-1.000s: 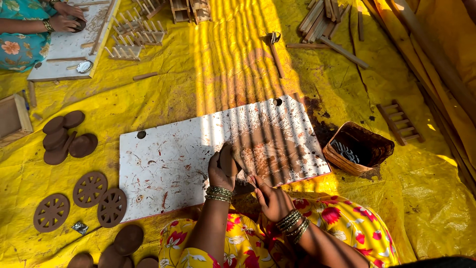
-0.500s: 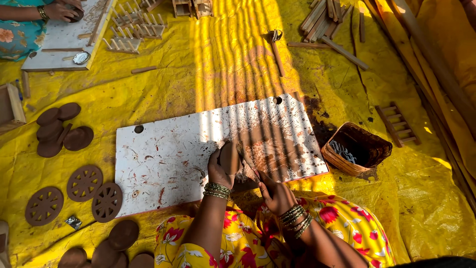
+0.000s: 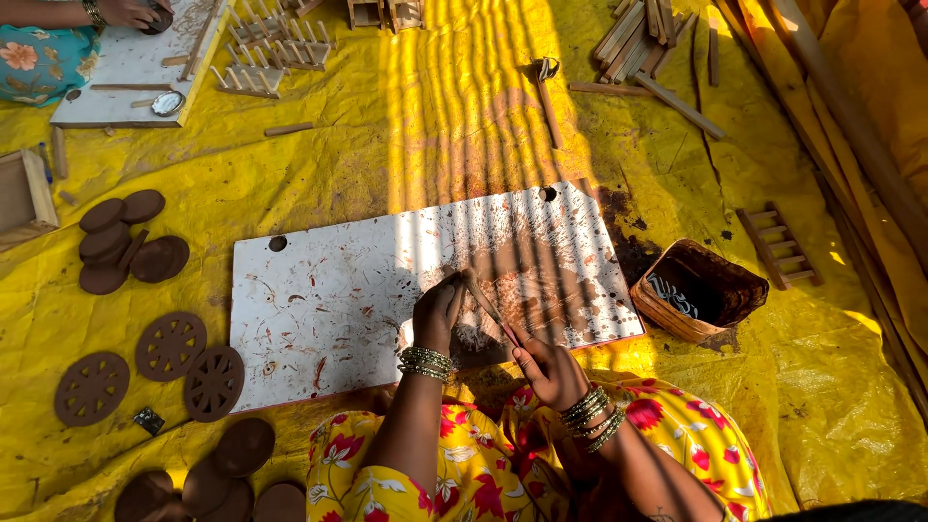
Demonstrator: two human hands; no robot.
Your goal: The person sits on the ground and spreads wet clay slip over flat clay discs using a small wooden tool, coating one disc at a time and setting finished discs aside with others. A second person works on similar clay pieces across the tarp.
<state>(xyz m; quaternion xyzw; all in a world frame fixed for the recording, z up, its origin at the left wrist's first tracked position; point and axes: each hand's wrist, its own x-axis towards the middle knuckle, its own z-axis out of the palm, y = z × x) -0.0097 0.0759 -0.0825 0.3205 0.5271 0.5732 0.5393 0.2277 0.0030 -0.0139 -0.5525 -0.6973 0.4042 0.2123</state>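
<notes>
Now stick [image 3: 486, 302] pinched in right hand [image 3: 546, 365], tip at left hand [image 3: 437, 314].

White board [image 3: 329, 300]: flat, matt, painted look, smeared with brown clay stains and scratches. Stick [image 3: 488, 304] in right hand [image 3: 551, 372]: wood, dull brown. Clay discs [image 3: 121, 246]: matt, smooth, dark brown. Basket [image 3: 696, 290]: woven, rough. Ground sheet [image 3: 387, 145]: yellow plastic, creased, slightly glossy. Bangles [image 3: 425, 362]: shiny metal.
</notes>
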